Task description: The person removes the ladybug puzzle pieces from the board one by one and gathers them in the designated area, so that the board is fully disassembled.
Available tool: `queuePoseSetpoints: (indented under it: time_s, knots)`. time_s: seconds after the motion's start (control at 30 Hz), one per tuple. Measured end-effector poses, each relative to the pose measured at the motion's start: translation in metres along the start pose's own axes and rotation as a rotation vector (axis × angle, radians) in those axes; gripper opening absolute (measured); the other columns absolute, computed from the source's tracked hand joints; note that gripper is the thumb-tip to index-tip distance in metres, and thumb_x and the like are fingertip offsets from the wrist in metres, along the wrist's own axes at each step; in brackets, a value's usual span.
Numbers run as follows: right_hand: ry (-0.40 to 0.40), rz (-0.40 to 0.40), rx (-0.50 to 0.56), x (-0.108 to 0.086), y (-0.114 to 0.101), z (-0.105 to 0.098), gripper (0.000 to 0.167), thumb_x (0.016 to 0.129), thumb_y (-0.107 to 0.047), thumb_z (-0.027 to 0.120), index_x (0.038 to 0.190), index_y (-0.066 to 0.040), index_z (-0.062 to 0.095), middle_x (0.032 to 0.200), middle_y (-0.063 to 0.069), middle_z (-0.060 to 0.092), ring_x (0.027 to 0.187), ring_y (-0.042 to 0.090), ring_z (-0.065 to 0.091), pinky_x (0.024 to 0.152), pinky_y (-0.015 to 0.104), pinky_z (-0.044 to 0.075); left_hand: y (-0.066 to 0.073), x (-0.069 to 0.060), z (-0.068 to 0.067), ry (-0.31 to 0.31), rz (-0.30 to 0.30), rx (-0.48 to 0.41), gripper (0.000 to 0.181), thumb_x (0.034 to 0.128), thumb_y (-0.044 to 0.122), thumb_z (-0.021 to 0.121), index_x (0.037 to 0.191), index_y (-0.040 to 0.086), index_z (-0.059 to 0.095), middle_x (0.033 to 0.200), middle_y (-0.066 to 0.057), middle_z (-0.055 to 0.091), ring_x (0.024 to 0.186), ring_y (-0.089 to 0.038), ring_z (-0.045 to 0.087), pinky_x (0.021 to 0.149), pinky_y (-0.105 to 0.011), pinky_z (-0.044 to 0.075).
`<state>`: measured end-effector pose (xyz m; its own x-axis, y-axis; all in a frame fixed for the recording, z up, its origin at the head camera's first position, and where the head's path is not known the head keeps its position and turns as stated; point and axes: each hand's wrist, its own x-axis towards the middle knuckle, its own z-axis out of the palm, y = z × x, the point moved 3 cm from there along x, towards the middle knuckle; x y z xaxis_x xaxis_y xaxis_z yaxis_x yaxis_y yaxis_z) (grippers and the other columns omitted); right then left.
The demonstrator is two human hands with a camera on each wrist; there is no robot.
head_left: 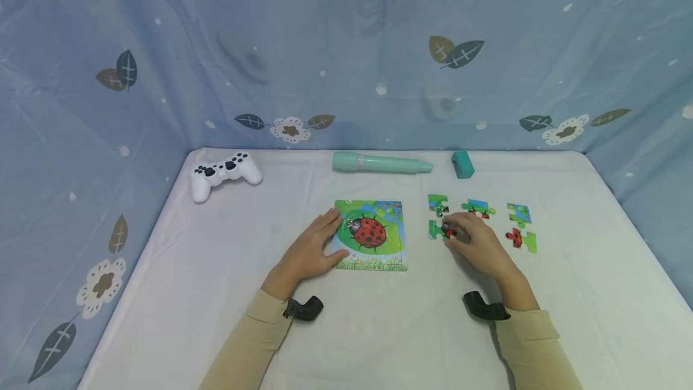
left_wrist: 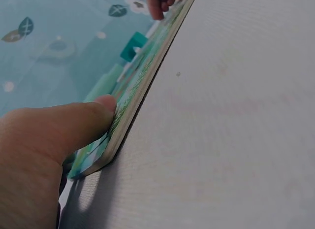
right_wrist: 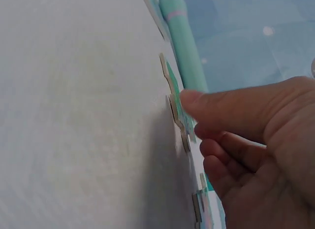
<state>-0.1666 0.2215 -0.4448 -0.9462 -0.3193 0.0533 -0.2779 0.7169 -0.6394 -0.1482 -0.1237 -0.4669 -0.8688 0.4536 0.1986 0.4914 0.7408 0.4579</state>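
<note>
On the white table lies a square ladybug puzzle board [head_left: 370, 235]. My left hand [head_left: 311, 248] rests along the board's left side, fingers stretched near the upper corner. In the left wrist view, the thumb [left_wrist: 88, 120] lies on the board's top face at its edge. To the right, my right hand [head_left: 479, 245] is bent over a green, red and black puzzle piece [head_left: 435, 230], thumb and fingertips at opposite sides of it. The hand hides part of this piece. Above it lies another piece [head_left: 437, 201]; in the right wrist view the thumb overlaps the piece edges [right_wrist: 174, 111].
More loose pieces lie beyond and right of my right hand: a blue-green one [head_left: 479, 206], another [head_left: 520, 213] and a red-green one [head_left: 527, 241]. A mint microphone-shaped object [head_left: 381, 164], a teal block [head_left: 462, 165] and a white game controller [head_left: 224, 174] line the back.
</note>
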Motion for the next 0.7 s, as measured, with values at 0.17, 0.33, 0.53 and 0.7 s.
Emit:
queuePoseSetpoints:
  time_s: [0.17,0.33,0.53,0.7]
  knots:
    - [0.016,-0.012,0.025,0.000,-0.013,0.001,0.047,0.084,-0.006,0.070,0.128,0.002,0.054,0.129,0.021,0.052,0.114,0.039,0.052,0.093,0.057,0.045,0.000,-0.002,-0.001,0.021,0.009,-0.043,0.073,0.0850,0.043,0.067,0.140,0.001,0.045,0.150,-0.011,0.038,0.140,-0.025,0.033,0.117,-0.037,0.026]
    - [0.005,-0.057,0.011,0.001,-0.029,0.010,0.048,0.083,-0.008,0.072,0.127,0.003,0.055,0.127,0.019,0.055,0.108,0.034,0.056,0.091,0.052,0.049,0.004,-0.002,-0.002,0.043,0.034,-0.056,0.063,0.0857,0.039,0.067,0.136,0.003,0.052,0.146,-0.010,0.045,0.136,-0.026,0.040,0.115,-0.038,0.031]
    - [-0.046,-0.111,0.021,0.001,-0.046,0.027,0.049,0.082,-0.012,0.074,0.126,-0.001,0.057,0.127,0.016,0.057,0.113,0.032,0.056,0.095,0.051,0.048,0.018,0.000,-0.002,0.065,0.128,-0.073,0.053,0.0867,0.032,0.067,0.131,0.005,0.057,0.140,-0.009,0.052,0.131,-0.026,0.047,0.109,-0.040,0.041]
    - [-0.102,-0.172,0.036,0.000,-0.059,0.042,0.047,0.082,-0.014,0.074,0.124,-0.002,0.058,0.126,0.013,0.058,0.117,0.031,0.055,0.097,0.050,0.047,0.035,0.000,0.005,0.004,0.192,-0.055,0.048,0.0892,0.030,0.065,0.130,0.006,0.058,0.139,-0.009,0.053,0.129,-0.025,0.049,0.107,-0.039,0.043]
